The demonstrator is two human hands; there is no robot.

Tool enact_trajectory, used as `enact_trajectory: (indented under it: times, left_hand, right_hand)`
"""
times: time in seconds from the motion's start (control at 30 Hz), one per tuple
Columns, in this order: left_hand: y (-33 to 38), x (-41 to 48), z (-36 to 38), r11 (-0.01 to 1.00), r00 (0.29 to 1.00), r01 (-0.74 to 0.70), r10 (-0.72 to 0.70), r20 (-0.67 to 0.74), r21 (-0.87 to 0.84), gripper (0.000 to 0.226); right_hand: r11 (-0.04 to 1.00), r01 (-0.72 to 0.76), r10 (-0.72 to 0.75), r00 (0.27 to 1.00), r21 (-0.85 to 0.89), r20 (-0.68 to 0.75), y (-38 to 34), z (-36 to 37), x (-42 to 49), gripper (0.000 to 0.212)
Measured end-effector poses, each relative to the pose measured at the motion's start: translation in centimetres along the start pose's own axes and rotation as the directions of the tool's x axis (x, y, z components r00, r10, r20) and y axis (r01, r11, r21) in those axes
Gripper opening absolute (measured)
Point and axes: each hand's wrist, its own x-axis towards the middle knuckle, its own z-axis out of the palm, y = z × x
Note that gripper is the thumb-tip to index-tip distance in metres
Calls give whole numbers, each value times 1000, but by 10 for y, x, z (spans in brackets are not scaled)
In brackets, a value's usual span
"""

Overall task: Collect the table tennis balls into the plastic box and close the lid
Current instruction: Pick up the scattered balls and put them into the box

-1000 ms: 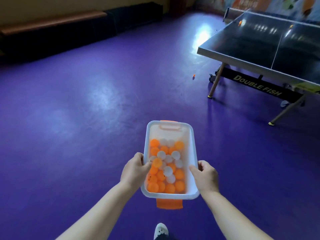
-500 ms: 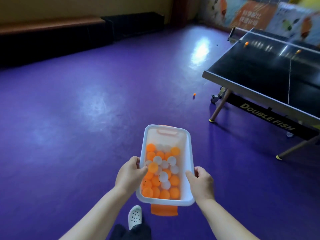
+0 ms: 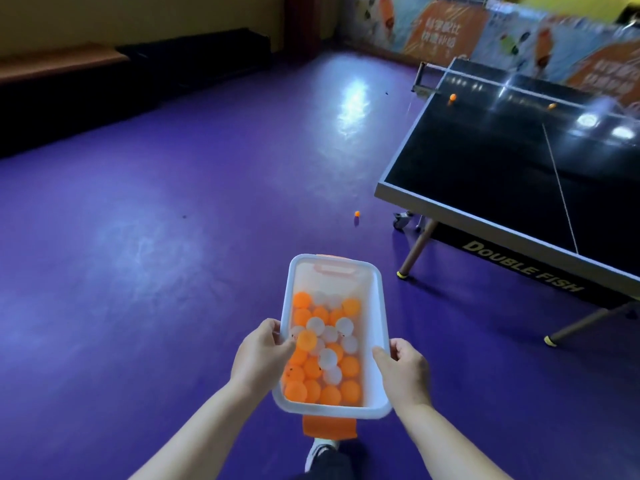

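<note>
Dozens of orange and white balls half-fill the lidless translucent box.

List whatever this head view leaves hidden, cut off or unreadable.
Head view:
How many balls lie in the plastic box: the top layer covers the rest.
Most fingers of the left hand and right hand: behind the box.
Right end of the table: cut by the frame edge.
Writing on the banners: blurred.
The lid: nowhere in view.
</note>
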Motion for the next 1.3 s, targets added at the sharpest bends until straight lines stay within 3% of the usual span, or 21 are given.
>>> enact_trajectory:
  times: [0.27, 0.57, 1.0, 1.3]
  left_hand:
    - [102, 199, 24, 999, 999, 11, -13, -47, -44, 7]
    - [167, 379, 16, 994, 984, 56, -71, -165, -94, 6]
    - [275, 724, -33, 999, 999, -43, 43, -8, -17, 9]
    - [330, 903, 3, 998, 996, -57, 55, 73, 29, 7]
  right_hand:
    - [1000, 13, -13, 1000, 13, 14, -80, 30, 218, 20]
    - [1000, 30, -30, 991, 1, 127, -179, 81, 391, 21]
    - [994, -95, 94, 996, 55, 5, -338, 195, 639, 28]
    - [952, -236, 247, 968, 192, -35, -372, 225, 793, 24]
